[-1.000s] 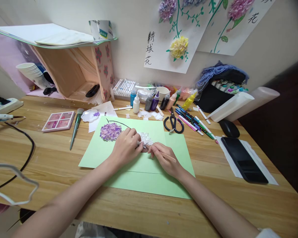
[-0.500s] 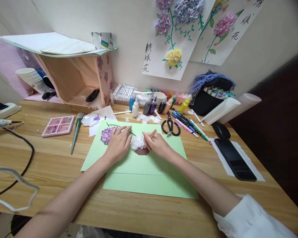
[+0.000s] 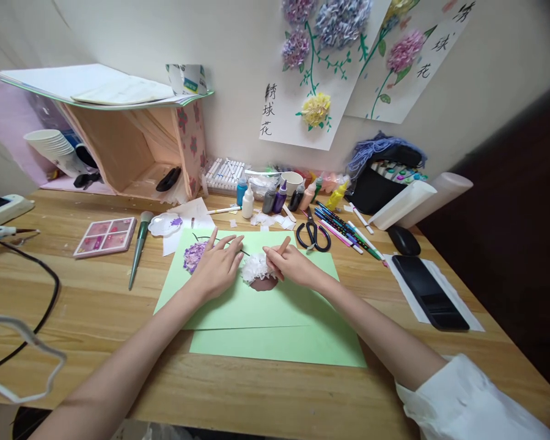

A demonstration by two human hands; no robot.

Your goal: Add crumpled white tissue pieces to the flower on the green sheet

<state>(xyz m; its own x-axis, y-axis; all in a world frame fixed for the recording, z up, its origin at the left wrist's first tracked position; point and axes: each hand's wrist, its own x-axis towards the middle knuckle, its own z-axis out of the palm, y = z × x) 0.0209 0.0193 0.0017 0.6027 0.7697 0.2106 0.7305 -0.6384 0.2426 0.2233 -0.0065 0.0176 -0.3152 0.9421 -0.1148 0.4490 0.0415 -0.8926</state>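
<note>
My left hand [image 3: 217, 266] lies on the light green paper [image 3: 211, 311] with its fingers spread, partly covering a purple paper flower [image 3: 193, 256]. My right hand [image 3: 293, 263] is closed around a short tan wooden stick [image 3: 284, 245], held over a white flower [image 3: 254, 269] of small crumpled paper pieces. Below the white pieces shows a brown patch [image 3: 264, 284] of the round shape they sit on. The stick's lower tip is hidden by my fingers. A dark drawn stem runs between the two flowers. Another green sheet [image 3: 275, 350] lies beneath the first.
Black-handled scissors [image 3: 312, 235] and several pens [image 3: 341, 226] lie behind the paper. Small paint bottles [image 3: 279, 198] stand near white paper scraps [image 3: 261, 219]. A brush [image 3: 140, 250] and a pink palette [image 3: 105, 237] are at left; a phone [image 3: 428, 293] is at right.
The upper green sheet has turned slightly, its lower edge now slanting toward me at the left. My left index finger has lifted a little. The right hand stays over the white flower with the stick.
</note>
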